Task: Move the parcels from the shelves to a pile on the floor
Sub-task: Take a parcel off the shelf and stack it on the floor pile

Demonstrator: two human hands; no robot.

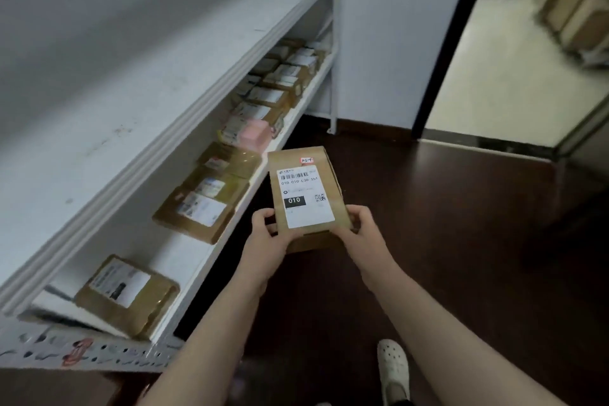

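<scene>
Above the dark floor (pixel 461 241), left hand (pixel 263 234) and right hand (pixel 364 227) gripped only the parcel's (pixel 306 188) near end; it could tip and drop.

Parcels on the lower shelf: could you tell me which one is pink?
The pink box-shaped parcel midway along the row; the cardboard ones beside it are brown.

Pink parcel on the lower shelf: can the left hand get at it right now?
Probably not yet: the left hand grips the labelled parcel with the right hand. Nothing blocks the pink parcel from the front.
</scene>
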